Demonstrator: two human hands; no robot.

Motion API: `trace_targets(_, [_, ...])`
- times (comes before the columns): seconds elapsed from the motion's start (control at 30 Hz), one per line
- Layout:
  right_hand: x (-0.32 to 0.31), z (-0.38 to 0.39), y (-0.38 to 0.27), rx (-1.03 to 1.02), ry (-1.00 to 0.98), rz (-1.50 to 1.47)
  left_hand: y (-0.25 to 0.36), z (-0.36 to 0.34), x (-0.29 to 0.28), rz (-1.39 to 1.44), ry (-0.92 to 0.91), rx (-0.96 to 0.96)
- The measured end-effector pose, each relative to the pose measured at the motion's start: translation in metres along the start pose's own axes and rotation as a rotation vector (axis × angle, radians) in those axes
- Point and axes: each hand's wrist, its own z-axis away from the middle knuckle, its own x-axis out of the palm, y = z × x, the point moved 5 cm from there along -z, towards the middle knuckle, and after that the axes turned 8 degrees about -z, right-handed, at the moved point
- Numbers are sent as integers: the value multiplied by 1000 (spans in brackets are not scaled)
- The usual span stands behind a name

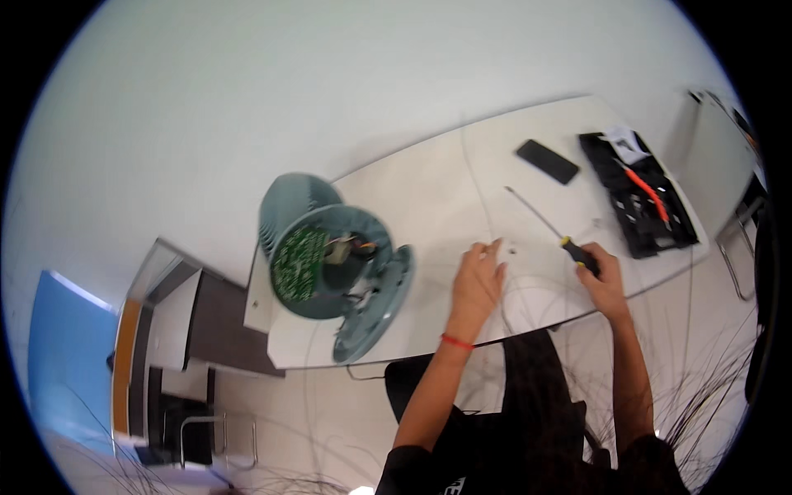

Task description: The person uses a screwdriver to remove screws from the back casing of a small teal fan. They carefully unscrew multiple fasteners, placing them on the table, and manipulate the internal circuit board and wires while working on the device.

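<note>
My right hand [606, 279] is wrapped round the black and yellow handle of a screwdriver [569, 246], whose long metal shaft points away and to the left above the table. On the white tabletop my left hand [480, 280] rests with its index finger and thumb a little apart. Just beside those fingertips lie a few small dark pieces [512, 248], too tiny to name. Left of that hand sits a grey-green round appliance housing [381, 227], opened up. A green circuit board [299, 262] and some wiring show inside it, and a curved cover [375, 318] leans at its near right side.
A black phone [548, 161] lies toward the back of the table [429, 181]. At the right stands an open black tool case [615, 186] holding orange-handled pliers [648, 195]. A thin cable crosses the tabletop. Chairs and a dark cabinet [223, 322] stand lower left.
</note>
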Motion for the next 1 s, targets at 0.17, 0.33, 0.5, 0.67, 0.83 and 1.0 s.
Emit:
trace_targets(0.17, [14, -1, -11, 35, -23, 56, -13, -4, 17, -58, 6, -71])
trace_targets(0.33, [8, 3, -3, 39, -23, 44, -16, -1, 27, 5, 91, -77])
trace_targets(0.5, [6, 3, 4, 73, -65, -87, -26, 1, 27, 104, 114, -122])
trace_targets(0.67, [0, 5, 19, 155, -220, -239, -39, -10, 25, 758, 166, -298])
trace_targets(0.83, [25, 13, -5, 110, -247, -273, -62, -14, 40, 1404, 19, -460])
trace_targets(1.0, [35, 4, -12, 51, -75, -380, -75, -16, 41, 1860, 87, -478])
